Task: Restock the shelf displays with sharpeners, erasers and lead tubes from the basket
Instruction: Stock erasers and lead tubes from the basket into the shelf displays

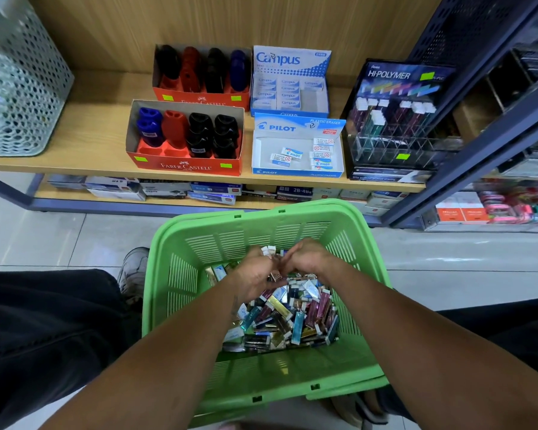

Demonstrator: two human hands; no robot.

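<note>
Down inside the green basket [263, 389], on the floor between the person's knees, both hands meet over the far end of the heap of lead tubes [295, 318] and erasers; the left hand [255, 276] is curled round a small bunch of tubes whose white caps [268, 250] stick up past the knuckles toward the shelf, so its grip is holding stock — how many pieces I cannot tell; the right hand [306, 256] sits just beside it, touching, its fingers bent in toward the same bunch, and whether its grip holds a tube of its own or only steadies the left's load is hidden between the two hands.

What the next move seems to turn on is direction: the Hi-Polymer lead display [398, 119] stands up and to the right of the hands, on the wooden shelf [84, 131], well apart from the basket; the right arm is the nearer one to it. The held tubes point roughly upright, caps up — the same way the tubes already stand in the display's clear slots, so little turning should be needed.

Left of it lie the Pilot eraser box [295, 147] and the Campus eraser box [289, 85], then the two Faber-Castell sharpener boxes [185, 138], nearer the left arm.
</note>
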